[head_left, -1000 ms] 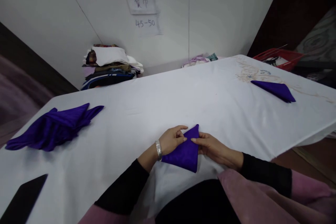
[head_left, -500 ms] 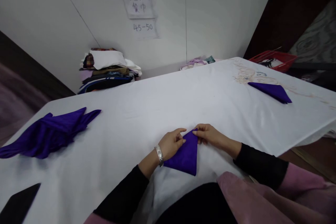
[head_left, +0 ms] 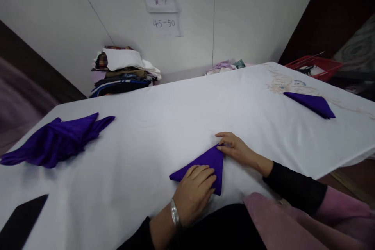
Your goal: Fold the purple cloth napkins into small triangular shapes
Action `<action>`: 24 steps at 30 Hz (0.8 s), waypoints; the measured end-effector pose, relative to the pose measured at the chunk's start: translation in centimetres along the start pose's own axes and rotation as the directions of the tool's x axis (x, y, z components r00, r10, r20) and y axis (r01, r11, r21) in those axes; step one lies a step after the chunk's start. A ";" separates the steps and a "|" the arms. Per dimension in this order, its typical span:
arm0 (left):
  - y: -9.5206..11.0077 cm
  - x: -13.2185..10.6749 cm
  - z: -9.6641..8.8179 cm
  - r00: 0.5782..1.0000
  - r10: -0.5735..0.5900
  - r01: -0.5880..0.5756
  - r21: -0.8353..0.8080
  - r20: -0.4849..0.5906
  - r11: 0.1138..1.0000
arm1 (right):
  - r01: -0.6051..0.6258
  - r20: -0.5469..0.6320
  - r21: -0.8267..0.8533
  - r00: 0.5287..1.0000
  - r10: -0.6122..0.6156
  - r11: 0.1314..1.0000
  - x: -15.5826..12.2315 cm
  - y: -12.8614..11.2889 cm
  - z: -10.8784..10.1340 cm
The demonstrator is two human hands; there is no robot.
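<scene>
A purple napkin (head_left: 208,161) folded into a triangle lies on the white tablecloth (head_left: 164,121) close to me. My left hand (head_left: 195,188) rests palm down on its near part, fingers stretched flat on the cloth. At the napkin's far tip, my right hand (head_left: 235,148) has its curled fingertips pinched on the corner. Both arms wear black sleeves, and a silver bracelet circles the left wrist.
A loose heap of purple napkins (head_left: 55,140) lies at the left. A folded purple napkin (head_left: 312,103) sits at the right, beside a faint drawing on the cloth. Stacked fabrics (head_left: 123,71) stand by the wall. A red basket (head_left: 315,65) is at far right, and a dark flat object (head_left: 22,222) is at bottom left.
My left hand has slid from the napkin's upper tip down toward me and now lies flat on it. The napkin's left corner now spreads out wider. My right hand stays at the tip.
</scene>
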State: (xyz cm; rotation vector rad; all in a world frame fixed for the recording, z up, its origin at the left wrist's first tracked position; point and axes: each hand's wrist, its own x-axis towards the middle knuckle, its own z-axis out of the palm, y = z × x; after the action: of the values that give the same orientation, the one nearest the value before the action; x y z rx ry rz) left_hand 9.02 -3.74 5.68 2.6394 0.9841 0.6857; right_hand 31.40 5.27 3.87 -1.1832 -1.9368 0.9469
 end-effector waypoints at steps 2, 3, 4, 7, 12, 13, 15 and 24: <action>0.0 -0.3 0.4 0.999 -0.026 0.025 0.007 0.041 1.000 | -0.033 -0.008 -0.026 0.999 0.033 0.999 0.2 0.5 0.2; 0.0 -0.4 0.6 0.998 -0.036 0.035 0.007 0.058 0.999 | -0.045 -0.011 -0.041 0.999 0.044 0.998 0.3 0.7 0.3; 0.0 -0.4 0.8 0.996 -0.044 0.044 0.006 0.073 0.999 | -0.050 -0.013 -0.057 0.999 0.049 0.997 0.4 1.0 0.5; -0.2 -0.6 1.4 0.993 -0.054 0.055 -0.006 0.106 0.998 | -0.038 -0.020 -0.109 0.999 0.036 0.993 0.4 1.5 0.7; -0.3 -0.7 1.7 0.991 -0.066 0.071 -0.038 0.115 0.997 | 0.010 -0.027 -0.138 1.000 -0.014 0.990 0.4 2.2 0.8; -0.3 -0.7 1.6 0.991 -0.071 0.076 -0.044 0.115 0.996 | 0.020 -0.024 -0.147 0.999 -0.024 0.989 0.4 2.5 0.8; -0.2 -0.7 1.4 0.991 -0.076 0.082 -0.049 0.114 0.995 | 0.043 -0.019 -0.176 0.999 -0.047 0.984 0.5 3.0 0.8; -0.7 -2.0 0.7 0.988 -0.140 0.142 -0.028 0.062 0.989 | 0.019 -0.055 -0.127 0.998 -0.026 0.992 0.5 2.7 0.9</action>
State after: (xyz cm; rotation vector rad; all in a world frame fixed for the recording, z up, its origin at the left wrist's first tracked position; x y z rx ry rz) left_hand 7.69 -4.58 4.16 2.5180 1.1206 0.5821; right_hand 31.59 6.42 1.23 -1.2431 -1.9853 0.7796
